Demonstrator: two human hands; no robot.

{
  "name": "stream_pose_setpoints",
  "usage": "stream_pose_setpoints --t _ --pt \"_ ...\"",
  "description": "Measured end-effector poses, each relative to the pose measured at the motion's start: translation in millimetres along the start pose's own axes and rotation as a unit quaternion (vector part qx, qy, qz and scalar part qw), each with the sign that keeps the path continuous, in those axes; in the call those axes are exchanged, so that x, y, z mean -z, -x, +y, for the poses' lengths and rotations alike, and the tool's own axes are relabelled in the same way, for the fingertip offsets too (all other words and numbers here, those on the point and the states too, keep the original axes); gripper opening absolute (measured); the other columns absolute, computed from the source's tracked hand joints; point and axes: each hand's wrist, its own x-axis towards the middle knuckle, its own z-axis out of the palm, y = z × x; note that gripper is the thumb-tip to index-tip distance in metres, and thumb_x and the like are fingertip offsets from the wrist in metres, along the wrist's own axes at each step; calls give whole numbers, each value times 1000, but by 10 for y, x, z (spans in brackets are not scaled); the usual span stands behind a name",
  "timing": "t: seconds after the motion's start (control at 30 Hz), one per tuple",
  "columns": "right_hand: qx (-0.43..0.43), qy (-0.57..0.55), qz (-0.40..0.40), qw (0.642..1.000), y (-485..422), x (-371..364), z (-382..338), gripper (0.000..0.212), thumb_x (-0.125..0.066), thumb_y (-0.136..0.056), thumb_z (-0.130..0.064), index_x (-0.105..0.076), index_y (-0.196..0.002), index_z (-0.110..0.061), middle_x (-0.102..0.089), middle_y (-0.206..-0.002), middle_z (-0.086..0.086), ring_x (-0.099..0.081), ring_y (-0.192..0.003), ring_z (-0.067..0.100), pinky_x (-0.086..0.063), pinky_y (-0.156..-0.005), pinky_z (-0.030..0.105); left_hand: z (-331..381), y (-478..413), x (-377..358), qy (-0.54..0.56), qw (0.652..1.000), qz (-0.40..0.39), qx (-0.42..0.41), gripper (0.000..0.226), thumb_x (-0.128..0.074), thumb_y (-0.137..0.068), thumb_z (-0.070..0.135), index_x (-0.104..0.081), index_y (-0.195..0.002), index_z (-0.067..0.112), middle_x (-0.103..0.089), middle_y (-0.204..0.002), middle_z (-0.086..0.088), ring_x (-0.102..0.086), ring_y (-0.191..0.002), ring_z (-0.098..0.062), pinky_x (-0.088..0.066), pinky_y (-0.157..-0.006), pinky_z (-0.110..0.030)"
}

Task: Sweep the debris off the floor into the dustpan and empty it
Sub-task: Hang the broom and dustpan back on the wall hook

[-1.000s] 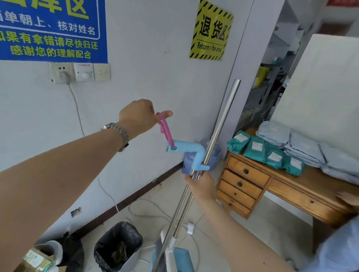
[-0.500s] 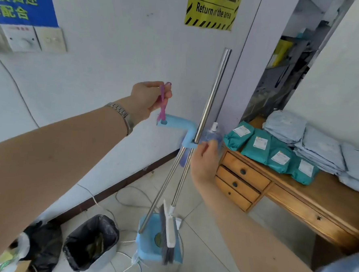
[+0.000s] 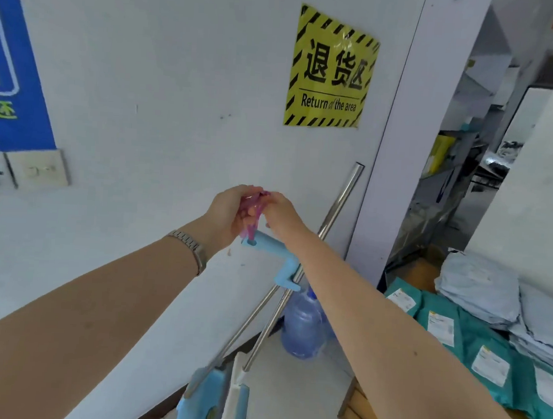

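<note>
With both the left hand and right hand pinching the pink loop on the dustpan handle, this looks like hang-up or unhook; next needs loop alignment with a wall hook I can't see.

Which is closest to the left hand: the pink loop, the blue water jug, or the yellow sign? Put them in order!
From the left hand:
1. Pink loop, held in its fingers.
2. Yellow sign, up on the wall, to the right.
3. Blue water jug, down on the floor.

Floor: pale tile. Water jug stands on it by the wall. Wooden desk at right, near corner visible. On desk: green parcels along near edge; grey parcels stacked behind, toward back edge.
</note>
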Motion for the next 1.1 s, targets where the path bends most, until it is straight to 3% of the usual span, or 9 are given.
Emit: stream_pose_setpoints --t 0.07,0.17,0.33,0.43,0.5,0.63,0.73,1.0,1.1 --pt "-47 -67 -55 995 -260 13 -66 20 -49 -86 -9 -64 -79 -21 -70 -92 3 -66 -91 15 -44 -87 34 91 -283 43 -19 1000 1 -14 12 -53 -89 3 -62 -83 -1 -53 -62 -8 -42 -38 -10 -34 -42 -19" --pt "-58 -125 -113 984 -641 -4 -123 16 -50 -84 -15 -66 -80 -12 -69 -75 6 -67 -75 17 -48 -86 37 282 -686 165 -45 998 10 -36 9 -56 -85 -4 -65 -87 -2 -60 -81 -13 -41 -39 -10 -41 -52 -21" --pt "-73 -191 -129 970 -1395 -113 -307 15 -47 -85 -6 -60 -77 -8 -52 -65 8 -54 -63 21 -51 -66 35 552 -1351 332 -73 993 53 -78 15 -54 -86 -8 -66 -87 2 -74 -88 -6 -41 -44 -8 -39 -46 -17" --pt "-34 -170 -120 978 -1897 -183 -348 11 -49 -88 -3 -59 -83 -7 -51 -65 10 -56 -71 26 -55 -74 52 712 -1784 430 -93 987 88 -102 16 -57 -85 -7 -65 -96 2 -75 -76 -2 -43 -45 -8 -37 -43 -17" --pt "-7 -144 -94 985 -2223 -207 -369 11 -51 -89 -6 -59 -83 -10 -54 -66 8 -58 -76 27 -54 -82 52 834 -2056 442 -135 977 115 -122 20 -60 -85 -5 -65 -103 3 -71 -76 -5 -46 -44 -8 -40 -47 -18" --pt "33 -120 -35 992 -2837 -199 -416 13 -53 -94 -14 -58 -82 -11 -56 -66 5 -58 -66 22 -47 -60 28 1027 -2626 444 -268 927 189 -180 18 -62 -83 -4 -64 -98 4 -65 -74 -11 -51 -40 -11 -45 -42 -18" --pt "48 -119 -11 992 -3249 -180 -447 18 -54 -94 -16 -58 -78 -11 -58 -65 4 -56 -55 17 -42 -52 23 1117 -3059 499 -332 886 229 -228 12 -61 -83 -2 -66 -93 3 -67 -74 -9 -58 -42 -13 -55 -51 -25" --pt "127 -51 16 990 -4118 -333 -510 18 -54 -90 -5 -66 -79 3 -68 -76 20 -68 -66 32 -58 -71 44 1287 -3819 704 -482 771 286 -303 16 -58 -83 2 -70 -84 12 -67 -84 -3 -67 -76 -27 -59 -73 -43" --pt "146 -45 38 988 -4330 -432 -536 19 -51 -89 1 -66 -82 10 -68 -79 25 -69 -63 33 -58 -65 41 1317 -3951 761 -565 691 310 -327 15 -57 -87 12 -71 -88 16 -64 -93 2 -62 -80 -19 -53 -69 -34"
